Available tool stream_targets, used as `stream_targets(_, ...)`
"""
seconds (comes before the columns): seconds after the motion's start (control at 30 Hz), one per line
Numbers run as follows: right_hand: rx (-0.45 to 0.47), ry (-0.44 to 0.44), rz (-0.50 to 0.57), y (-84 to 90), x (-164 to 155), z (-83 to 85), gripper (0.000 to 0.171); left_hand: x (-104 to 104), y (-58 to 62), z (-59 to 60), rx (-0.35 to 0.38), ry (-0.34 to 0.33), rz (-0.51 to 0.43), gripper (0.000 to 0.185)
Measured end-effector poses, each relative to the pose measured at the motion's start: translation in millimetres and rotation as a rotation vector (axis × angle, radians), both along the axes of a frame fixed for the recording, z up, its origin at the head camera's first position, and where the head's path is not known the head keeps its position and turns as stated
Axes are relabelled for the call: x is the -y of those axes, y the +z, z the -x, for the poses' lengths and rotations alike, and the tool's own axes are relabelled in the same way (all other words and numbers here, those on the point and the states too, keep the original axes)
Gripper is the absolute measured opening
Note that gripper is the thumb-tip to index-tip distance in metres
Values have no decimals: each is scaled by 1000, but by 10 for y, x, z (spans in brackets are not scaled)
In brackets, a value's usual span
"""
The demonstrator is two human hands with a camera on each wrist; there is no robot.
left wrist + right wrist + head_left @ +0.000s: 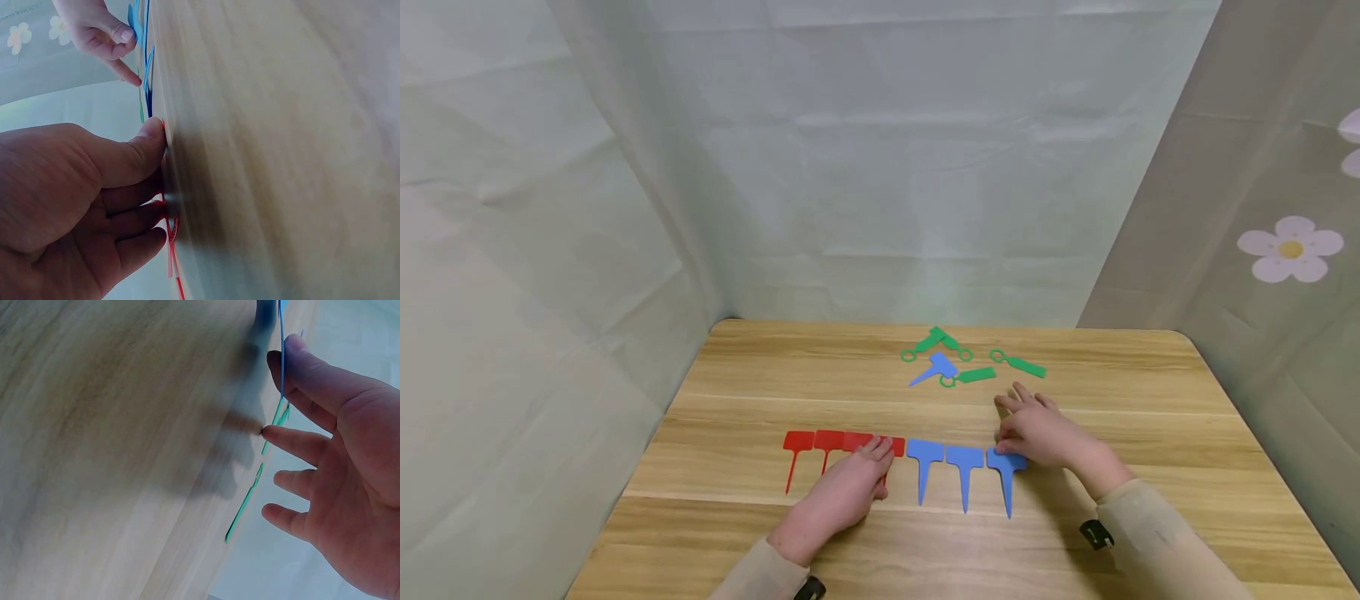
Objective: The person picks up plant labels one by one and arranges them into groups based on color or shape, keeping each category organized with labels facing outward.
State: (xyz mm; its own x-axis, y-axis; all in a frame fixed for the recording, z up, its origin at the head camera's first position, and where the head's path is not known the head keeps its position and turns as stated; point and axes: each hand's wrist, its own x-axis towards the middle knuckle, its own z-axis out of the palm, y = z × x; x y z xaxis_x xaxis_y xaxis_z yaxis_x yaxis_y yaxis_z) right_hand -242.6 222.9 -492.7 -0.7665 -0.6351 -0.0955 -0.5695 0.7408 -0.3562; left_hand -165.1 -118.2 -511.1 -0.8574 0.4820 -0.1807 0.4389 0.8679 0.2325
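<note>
My right hand pinches the head of a blue T-shaped plant label between thumb and index finger, its other fingers spread. In the right wrist view that label appears edge-on, close over the wood. Two more blue T-shaped labels lie to its left, stems toward me. My left hand rests its fingertips on the right end of a row of red T-shaped labels, partly covering the last ones. Its fingers are fairly straight and lie against the red pieces in the left wrist view.
Farther back on the wooden table lie several green ring-ended tags and a fourth, slanted blue label, close to one green ring. Pale cloth hangs behind the table and at both sides.
</note>
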Motion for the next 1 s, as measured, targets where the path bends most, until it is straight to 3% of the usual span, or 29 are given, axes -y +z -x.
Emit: stream_targets(1.0,-29,-21,-17,28,26,-20,10,20,-24,-9,-14,-10,-8,58)
